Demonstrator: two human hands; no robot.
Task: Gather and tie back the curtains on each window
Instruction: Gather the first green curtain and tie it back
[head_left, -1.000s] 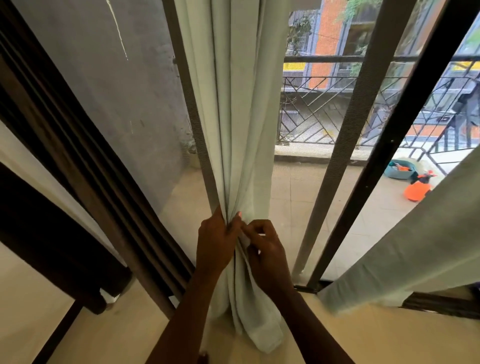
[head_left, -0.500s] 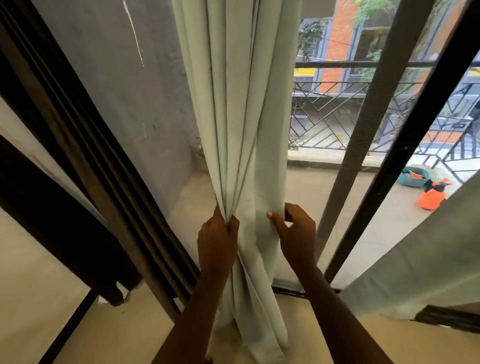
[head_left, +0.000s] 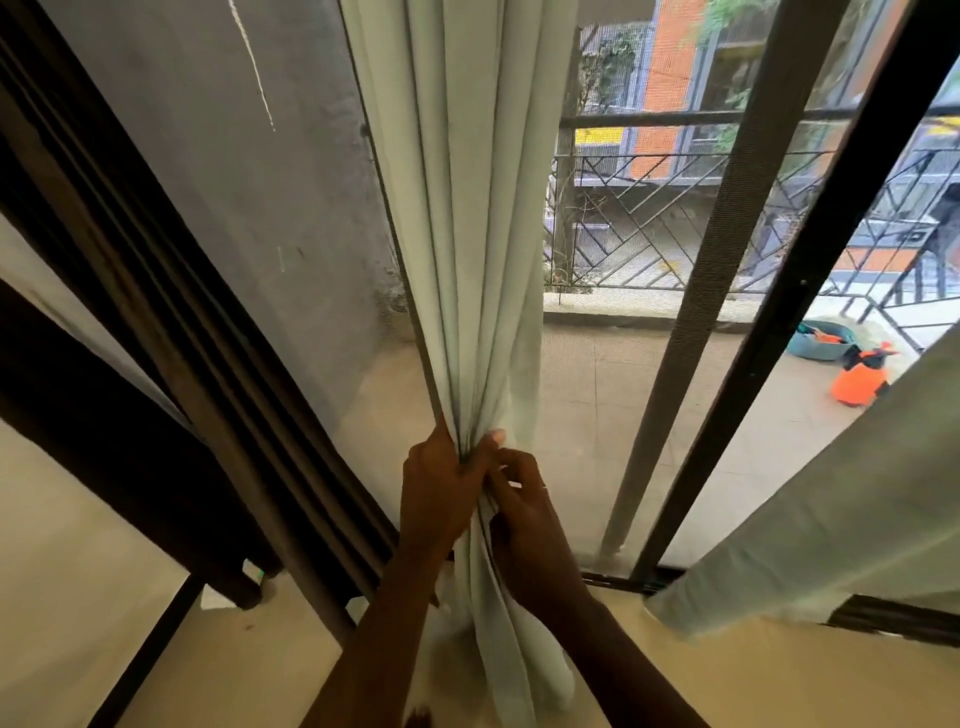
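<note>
Balcony railing (head_left: 675, 171) shows through the screen. Curtain (head_left: 467, 234) hangs bunched left of centre. Left hand (head_left: 436, 493) clamps the pleats; right hand (head_left: 530, 519), touching it, pinches the outer fold inward. Best practice, I judge: feed folds evenly into the left grip and hold firm. No tie visible. Second curtain (head_left: 805, 519) hangs loose at right.

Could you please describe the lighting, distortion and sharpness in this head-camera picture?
Head view: daylight from outside backlights the scene, so the left hand and right hand gripping the gathered curtain look dark; head view: the wide-angle lens splays the straight frame bars outward; head view: the balcony railing looks hazy, the second curtain at the edge soft.
</note>
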